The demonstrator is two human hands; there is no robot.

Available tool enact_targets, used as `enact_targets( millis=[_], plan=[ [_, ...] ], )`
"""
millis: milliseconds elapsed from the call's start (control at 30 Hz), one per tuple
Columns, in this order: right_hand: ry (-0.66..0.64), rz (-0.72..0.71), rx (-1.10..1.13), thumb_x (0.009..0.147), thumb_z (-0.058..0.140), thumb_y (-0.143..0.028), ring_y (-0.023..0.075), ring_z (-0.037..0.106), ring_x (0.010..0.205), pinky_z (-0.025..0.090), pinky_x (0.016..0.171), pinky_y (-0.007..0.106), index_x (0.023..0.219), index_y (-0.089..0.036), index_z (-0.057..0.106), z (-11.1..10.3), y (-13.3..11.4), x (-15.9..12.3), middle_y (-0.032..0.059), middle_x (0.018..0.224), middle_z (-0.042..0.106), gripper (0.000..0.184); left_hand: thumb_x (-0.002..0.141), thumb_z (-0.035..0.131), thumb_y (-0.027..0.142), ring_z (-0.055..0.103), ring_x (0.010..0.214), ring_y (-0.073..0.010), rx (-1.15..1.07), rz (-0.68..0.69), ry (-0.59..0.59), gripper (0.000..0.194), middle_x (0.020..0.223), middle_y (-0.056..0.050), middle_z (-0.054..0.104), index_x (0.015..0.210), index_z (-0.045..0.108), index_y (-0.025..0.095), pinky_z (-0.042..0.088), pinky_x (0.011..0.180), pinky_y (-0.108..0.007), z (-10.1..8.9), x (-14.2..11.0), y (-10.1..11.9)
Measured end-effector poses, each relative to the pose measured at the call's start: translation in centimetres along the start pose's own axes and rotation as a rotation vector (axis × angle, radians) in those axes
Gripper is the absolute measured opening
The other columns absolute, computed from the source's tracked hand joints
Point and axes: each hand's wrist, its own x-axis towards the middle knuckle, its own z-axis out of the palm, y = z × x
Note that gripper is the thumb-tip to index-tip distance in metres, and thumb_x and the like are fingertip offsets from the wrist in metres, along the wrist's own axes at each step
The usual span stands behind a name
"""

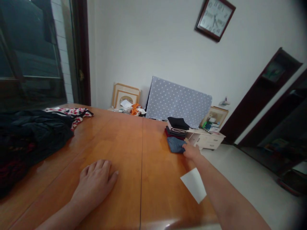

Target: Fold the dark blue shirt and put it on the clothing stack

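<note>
My right hand point(192, 150) reaches across to the far right edge of the table, its fingers closed on the right side of a folded blue denim garment point(175, 145). The denim lies at the near side of a neat stack of folded clothes point(177, 127), with black on top, a striped piece below it and dark red lower down. My left hand point(97, 179) rests on the wooden table point(120, 140), palm down, thumb apart from the fingers, holding nothing. Near my right forearm lies a white sheet of paper point(194, 184).
A loose heap of dark clothes point(31, 137) covers the table's left side, with a red-and-white patterned cloth point(80, 112) behind it. Beyond the table stand a grey polka-dot cloth-covered object point(177, 99), framed pictures point(126, 92) and a white cabinet point(211, 140).
</note>
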Motion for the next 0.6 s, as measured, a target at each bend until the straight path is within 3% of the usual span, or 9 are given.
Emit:
enact_targets(
  millis=[100,233,333,433,500,600],
  plan=[
    [0.009,-0.044,-0.059,0.082,0.052,-0.013,0.03,0.059,0.114,0.021,0.11,0.055,0.105,-0.017,0.068,-0.9,-1.1,-0.9,0.0155,0.11,0.068,0.028,0.089,0.037,0.056,0.051,0.114,-0.0355,-0.009,0.004,0.009,0.049,0.118,-0.016,0.06,0.109,0.061,0.019,0.032,0.099,-0.053,0.0,-0.1,0.0],
    [0.028,-0.077,-0.123,0.087,0.051,-0.026,0.0333,0.063,0.106,0.033,0.101,0.051,0.106,-0.013,0.068,-2.7,-4.6,-2.9,0.0202,0.105,0.07,0.029,0.089,0.037,0.054,0.052,0.113,-0.0357,-0.008,0.013,0.031,0.046,0.116,-0.016,0.061,0.106,0.061,0.018,0.032,0.099,-0.053,-0.1,-0.2,0.1],
    [0.048,-0.084,-0.085,0.087,0.054,-0.035,0.0331,0.066,0.097,0.04,0.092,0.045,0.103,-0.013,0.07,-3.9,-8.5,-6.0,0.0206,0.101,0.071,0.032,0.089,0.038,0.053,0.052,0.112,-0.0358,-0.007,0.023,0.035,0.044,0.114,-0.016,0.061,0.105,0.061,0.018,0.032,0.099,-0.054,-0.2,-0.2,0.2],
    [-0.035,-0.17,0.191,0.087,0.055,-0.046,0.0271,0.067,0.083,0.044,0.076,0.035,0.093,-0.017,0.072,-4.6,-11.5,-9.6,0.0142,0.089,0.073,0.034,0.09,0.038,0.052,0.052,0.114,-0.0355,-0.003,0.019,0.027,0.043,0.114,-0.016,0.061,0.105,0.06,0.018,0.032,0.099,-0.053,-0.5,-0.3,0.3],
    [-0.131,-0.254,0.469,0.09,0.051,-0.052,0.0206,0.066,0.072,0.044,0.066,0.028,0.091,-0.021,0.073,-4.8,-12.1,-11.3,0.007,0.078,0.073,0.038,0.09,0.038,0.051,0.051,0.115,-0.0353,0.001,0.013,0.02,0.042,0.114,-0.016,0.061,0.105,0.06,0.019,0.032,0.1,-0.053,-0.7,-0.5,0.3],
    [-0.046,-0.146,0.699,0.091,0.048,-0.053,0.0151,0.062,0.058,0.041,0.057,0.024,0.086,-0.021,0.073,-4.8,-11.1,-11.8,0.0017,0.065,0.07,0.041,0.09,0.038,0.052,0.051,0.115,-0.0356,0.01,0.019,0.023,0.043,0.115,-0.017,0.06,0.105,0.061,0.018,0.033,0.099,-0.052,-0.8,-0.6,0.3]
  ],
)
